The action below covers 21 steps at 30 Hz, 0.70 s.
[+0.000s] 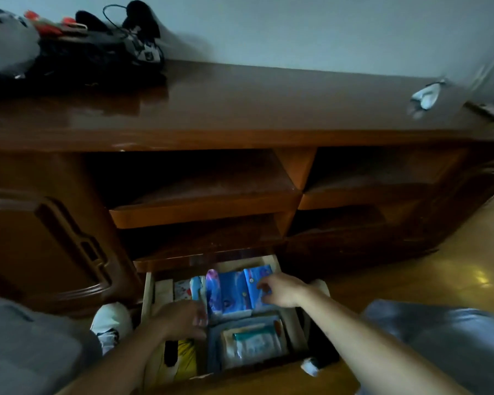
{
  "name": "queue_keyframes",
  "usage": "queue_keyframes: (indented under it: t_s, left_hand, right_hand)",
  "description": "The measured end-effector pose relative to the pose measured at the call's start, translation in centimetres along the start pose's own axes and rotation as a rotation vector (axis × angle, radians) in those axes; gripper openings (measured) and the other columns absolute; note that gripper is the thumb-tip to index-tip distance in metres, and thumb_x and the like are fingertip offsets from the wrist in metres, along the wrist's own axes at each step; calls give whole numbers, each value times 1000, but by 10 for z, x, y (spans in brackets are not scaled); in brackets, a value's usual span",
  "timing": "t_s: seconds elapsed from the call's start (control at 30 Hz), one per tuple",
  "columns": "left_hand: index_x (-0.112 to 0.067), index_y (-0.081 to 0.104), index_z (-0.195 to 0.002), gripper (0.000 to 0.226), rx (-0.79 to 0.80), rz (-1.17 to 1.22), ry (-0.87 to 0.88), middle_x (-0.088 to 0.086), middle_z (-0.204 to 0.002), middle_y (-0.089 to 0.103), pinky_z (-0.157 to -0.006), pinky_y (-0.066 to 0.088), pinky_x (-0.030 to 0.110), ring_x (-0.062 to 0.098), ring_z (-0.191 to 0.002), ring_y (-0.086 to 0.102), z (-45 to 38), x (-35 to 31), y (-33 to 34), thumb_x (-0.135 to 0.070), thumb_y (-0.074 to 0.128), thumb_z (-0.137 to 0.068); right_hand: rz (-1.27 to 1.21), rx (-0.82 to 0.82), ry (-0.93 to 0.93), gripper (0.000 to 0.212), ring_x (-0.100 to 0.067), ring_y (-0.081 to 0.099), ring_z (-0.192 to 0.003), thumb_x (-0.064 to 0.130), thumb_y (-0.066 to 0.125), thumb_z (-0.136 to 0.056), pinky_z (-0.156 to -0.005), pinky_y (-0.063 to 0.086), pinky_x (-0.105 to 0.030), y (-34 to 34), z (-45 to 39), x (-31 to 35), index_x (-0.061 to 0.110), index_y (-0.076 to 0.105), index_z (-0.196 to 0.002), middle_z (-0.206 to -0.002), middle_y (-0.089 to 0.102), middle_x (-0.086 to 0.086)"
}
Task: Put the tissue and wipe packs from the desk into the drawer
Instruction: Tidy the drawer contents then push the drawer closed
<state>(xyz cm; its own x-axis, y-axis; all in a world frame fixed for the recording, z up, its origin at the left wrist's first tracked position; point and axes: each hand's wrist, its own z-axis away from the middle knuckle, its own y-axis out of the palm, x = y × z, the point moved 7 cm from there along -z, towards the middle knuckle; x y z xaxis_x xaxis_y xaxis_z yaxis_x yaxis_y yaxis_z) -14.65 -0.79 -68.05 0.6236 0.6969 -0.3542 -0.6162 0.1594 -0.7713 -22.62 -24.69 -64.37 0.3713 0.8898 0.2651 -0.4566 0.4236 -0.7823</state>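
Desk (240, 109): dark, glossy, above open drawer (147, 295).
Right hand (283, 289): fingers loosely spread on blue packs (237, 292), seemingly seating them.
Left hand (180, 320): grip unclear, steadying adjacent pack.

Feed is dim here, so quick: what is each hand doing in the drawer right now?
Left hand: fingers at the narrow white-and-blue pack; grip cannot be told.
Right hand: loosely open, fingertips on the glossy blue pack.

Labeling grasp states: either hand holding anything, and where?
Cannot tell a firm grasp. Right hand rests fingertips on the blue tissue pack at its right edge; left hand touches that pack's lower left corner, inside the drawer.
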Motion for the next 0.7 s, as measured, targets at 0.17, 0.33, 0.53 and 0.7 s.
queue_keyframes:
  t_s: [0.17, 0.33, 0.53, 0.7]
  left_hand:
    - [-33, 63, -116, 54, 123, 20, -2, -18, -103, 63, -81, 53, 29, 6, -96, 61, -1, -6, 19, -60, 80, -72]
    - [-35, 63, -111, 54, 173, 11, -43, -18, -102, 64, -78, 54, 30, 7, -93, 63, -6, 8, 48, -63, 81, -67]
    - [-32, 67, -99, 31, -58, 138, -200, -13, -99, 69, -70, 49, 24, 8, -90, 65, 6, 39, 52, -59, 69, -84]
    - [-30, 66, -121, 28, -346, -36, -298, -6, -127, 60, -94, 51, 36, 16, -122, 55, -3, 71, 19, -35, 58, -95]
  right_hand:
    - [41, 132, -43, 55, -18, 62, -115, 45, 71, -90, -94, 53, -35, 34, 3, -17, 26, 56, -140, -134, 62, 5]
    - [32, 212, -149, 54, -12, 62, -107, 53, 76, -83, -89, 54, -30, 74, -20, -23, 28, 62, -130, -122, 64, 10]
    - [25, 191, -282, 25, -12, 65, -95, 46, 71, -83, -82, 54, -34, 82, -58, 15, 29, 71, -102, -102, 70, 11]
    - [91, -235, -407, 28, -23, 53, -117, 27, 61, -88, -88, 44, -36, 58, -95, 67, 26, 63, -116, -120, 59, 0]
